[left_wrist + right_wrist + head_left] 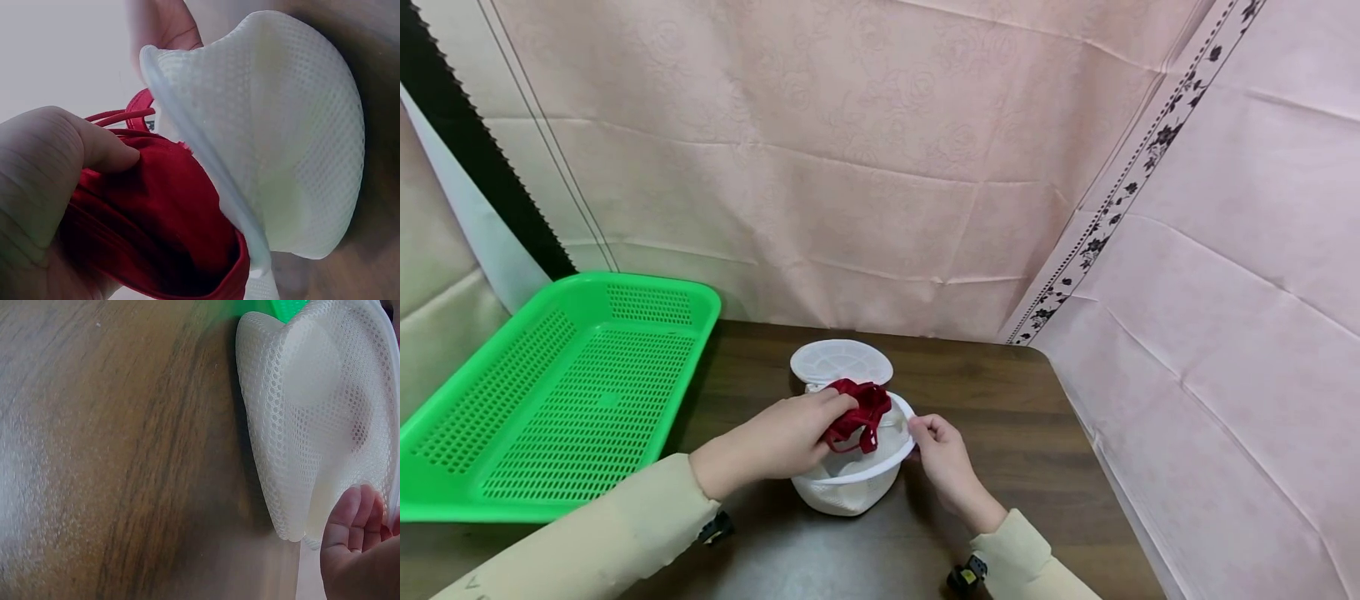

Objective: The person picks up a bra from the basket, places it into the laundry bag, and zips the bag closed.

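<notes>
A white mesh laundry bag stands on the table with its round lid folded back behind it. My left hand grips a red bra over the bag's mouth, thumb on top of the cloth. In the left wrist view the bra shows folded fabric and thin straps, overlapping the bag's stiff rim. My right hand pinches the right side of that rim between thumb and fingers. The right wrist view shows the mesh wall beside the curled fingers of my right hand.
A large green plastic basket with slotted sides sits on the left of the brown wooden table. Pale cloth hangs behind the table, and more cloth with a black floral border runs along the right edge.
</notes>
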The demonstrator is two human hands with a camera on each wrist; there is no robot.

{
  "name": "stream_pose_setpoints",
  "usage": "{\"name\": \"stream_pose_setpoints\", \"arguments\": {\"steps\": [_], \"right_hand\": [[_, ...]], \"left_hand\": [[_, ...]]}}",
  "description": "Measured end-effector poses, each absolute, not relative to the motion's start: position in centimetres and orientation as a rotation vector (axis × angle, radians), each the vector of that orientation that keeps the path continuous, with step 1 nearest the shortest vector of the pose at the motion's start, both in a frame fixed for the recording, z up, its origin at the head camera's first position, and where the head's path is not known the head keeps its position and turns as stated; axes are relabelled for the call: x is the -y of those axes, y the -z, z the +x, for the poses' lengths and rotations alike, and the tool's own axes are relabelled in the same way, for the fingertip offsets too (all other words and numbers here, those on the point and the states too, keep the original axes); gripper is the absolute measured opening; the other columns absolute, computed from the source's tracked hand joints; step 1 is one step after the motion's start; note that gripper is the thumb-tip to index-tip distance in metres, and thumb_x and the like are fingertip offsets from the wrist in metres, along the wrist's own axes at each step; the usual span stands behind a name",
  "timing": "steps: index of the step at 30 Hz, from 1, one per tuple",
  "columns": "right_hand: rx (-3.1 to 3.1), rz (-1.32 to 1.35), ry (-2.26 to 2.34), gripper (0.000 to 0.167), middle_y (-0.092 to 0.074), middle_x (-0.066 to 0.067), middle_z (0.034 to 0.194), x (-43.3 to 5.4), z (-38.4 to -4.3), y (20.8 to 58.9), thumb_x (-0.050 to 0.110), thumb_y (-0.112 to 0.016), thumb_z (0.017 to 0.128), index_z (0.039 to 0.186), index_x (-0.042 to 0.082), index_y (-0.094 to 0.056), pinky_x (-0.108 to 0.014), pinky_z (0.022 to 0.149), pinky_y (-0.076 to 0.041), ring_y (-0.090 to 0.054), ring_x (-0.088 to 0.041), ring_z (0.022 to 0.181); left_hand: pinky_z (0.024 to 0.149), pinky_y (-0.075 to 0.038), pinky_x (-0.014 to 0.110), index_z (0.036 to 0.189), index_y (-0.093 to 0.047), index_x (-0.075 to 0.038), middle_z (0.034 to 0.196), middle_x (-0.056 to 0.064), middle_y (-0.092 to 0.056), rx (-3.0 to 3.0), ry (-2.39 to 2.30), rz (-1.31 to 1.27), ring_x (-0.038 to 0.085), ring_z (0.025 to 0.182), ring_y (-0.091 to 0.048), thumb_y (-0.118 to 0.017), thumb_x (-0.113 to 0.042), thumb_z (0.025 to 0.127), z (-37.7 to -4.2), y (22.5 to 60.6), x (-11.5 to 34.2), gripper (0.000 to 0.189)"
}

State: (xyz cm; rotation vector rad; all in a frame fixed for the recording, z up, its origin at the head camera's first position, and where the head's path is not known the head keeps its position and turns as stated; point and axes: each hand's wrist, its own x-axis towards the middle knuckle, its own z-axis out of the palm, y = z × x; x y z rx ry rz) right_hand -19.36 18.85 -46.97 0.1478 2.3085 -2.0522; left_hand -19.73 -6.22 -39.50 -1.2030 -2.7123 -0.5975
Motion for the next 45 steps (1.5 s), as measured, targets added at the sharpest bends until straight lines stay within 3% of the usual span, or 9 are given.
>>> {"name": "stream_pose_setpoints", "arguments": {"steps": [6, 13, 22, 29, 35, 40, 45], "right_hand": [[-2.302, 0.135, 2.060, 0.025, -0.063, -0.017, 0.102, -18.9, -19.4, 46.9, 0.014, -0.051, 0.101, 0.108, -0.009, -0.058, -0.034, 0.076, -0.054, -0.062, -0.018, 0.080], [-2.270, 0.085, 2.058, 0.021, -0.062, -0.018, 0.100, -18.4, -19.0, 45.5, 0.006, -0.048, 0.101, 0.105, -0.013, -0.057, -0.040, 0.079, -0.053, -0.062, -0.017, 0.082], [-2.326, 0.023, 2.012, 0.023, -0.063, -0.015, 0.093, -17.6, -17.8, 43.4, 0.007, -0.046, 0.102, 0.102, -0.013, -0.055, -0.040, 0.080, -0.051, -0.060, -0.017, 0.081], [-2.365, 0.015, 2.002, 0.023, -0.064, -0.016, 0.096, -18.4, -19.1, 45.7, 0.011, -0.046, 0.103, 0.102, -0.009, -0.057, -0.052, 0.085, -0.047, -0.060, -0.019, 0.082], [-2.412, 0.028, 2.021, 0.023, -0.064, -0.013, 0.094, -18.8, -19.3, 46.2, 0.016, -0.049, 0.103, 0.102, -0.006, -0.059, -0.047, 0.083, -0.050, -0.060, -0.016, 0.081], [-2.422, 0.025, 2.022, 0.022, -0.064, -0.014, 0.093, -18.9, -19.2, 46.3, 0.014, -0.050, 0.102, 0.101, -0.006, -0.059, -0.043, 0.082, -0.050, -0.059, -0.016, 0.080], [-2.380, 0.021, 2.034, 0.023, -0.065, -0.015, 0.094, -19.3, -19.3, 46.4, 0.014, -0.049, 0.102, 0.104, -0.007, -0.058, -0.051, 0.084, -0.049, -0.060, -0.017, 0.080]], "left_hand": [[0.077, -0.053, 0.036, 0.121, -0.057, -0.014, 0.103, -0.001, -0.058, 2.716, 0.605, -1.223, 0.015, 0.090, -0.058, -0.066, -0.006, 0.079, -19.5, 40.3, 5.4, 0.043], [0.085, -0.051, 0.036, 0.121, -0.056, -0.014, 0.104, 0.001, -0.058, 2.774, 0.596, -1.260, 0.016, 0.096, -0.059, -0.066, -0.007, 0.083, -19.8, 42.5, 4.2, 0.040], [0.084, -0.051, 0.037, 0.119, -0.056, -0.013, 0.096, 0.001, -0.058, 2.805, 0.501, -1.263, 0.018, 0.087, -0.062, -0.067, -0.006, 0.082, -20.2, 44.7, 3.6, 0.039], [0.082, -0.051, 0.039, 0.117, -0.058, -0.014, 0.091, 0.001, -0.060, 2.871, 0.376, -1.254, 0.020, 0.082, -0.063, -0.071, -0.008, 0.080, -20.3, 45.1, 3.3, 0.040], [0.072, -0.052, 0.040, 0.106, -0.063, -0.014, 0.087, 0.003, -0.061, 2.901, 0.265, -1.205, 0.024, 0.079, -0.063, -0.073, -0.007, 0.080, -20.3, 44.7, 3.4, 0.029], [0.075, -0.052, 0.042, 0.114, -0.064, -0.013, 0.097, 0.006, -0.062, 2.945, 0.236, -1.192, 0.024, 0.090, -0.063, -0.070, -0.010, 0.084, -20.2, 44.6, 3.6, 0.031], [0.079, -0.052, 0.041, 0.125, -0.060, -0.019, 0.100, 0.003, -0.060, 2.897, 0.344, -1.216, 0.020, 0.095, -0.061, -0.069, -0.013, 0.085, -20.1, 44.4, 4.3, 0.041]]}}
